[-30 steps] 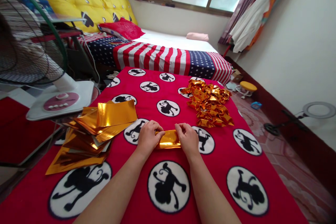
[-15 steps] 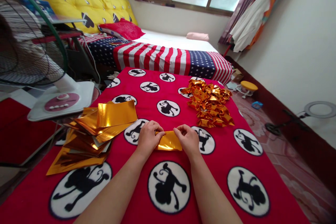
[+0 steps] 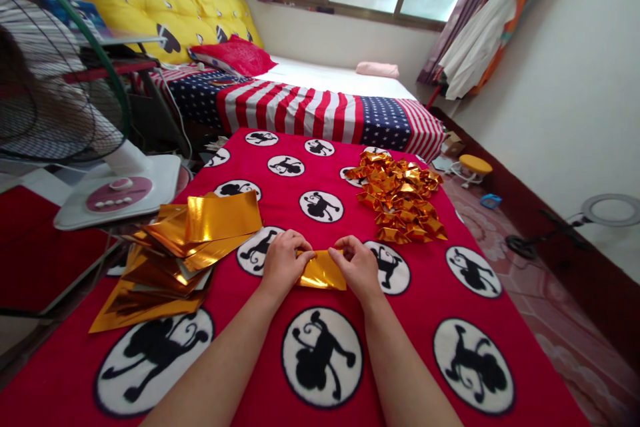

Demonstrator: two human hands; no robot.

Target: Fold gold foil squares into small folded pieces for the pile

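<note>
A small folded piece of gold foil paper [image 3: 323, 272] lies on the red cloth between my hands. My left hand [image 3: 286, 260] pinches its left end, thumb against the upper edge. On the other side my right hand [image 3: 357, 267] grips the upper right corner between thumb and curled fingers. To the left rests a loose, fanned stack of flat gold sheets [image 3: 223, 217]. A heap of folded gold foil pieces [image 3: 405, 193] sits at the right, beyond my right hand.
The table wears a red cloth [image 3: 250, 360] with monkey prints. A fan base [image 3: 120, 193] stands at the left edge. Behind the table is a bed [image 3: 295, 107]; a yellow stool [image 3: 474, 164] and a ring-shaped stand [image 3: 610, 208] are at the right.
My right thumb and fingers have shifted slightly on the foil's upper right corner. My left hand keeps its place on the left end.
</note>
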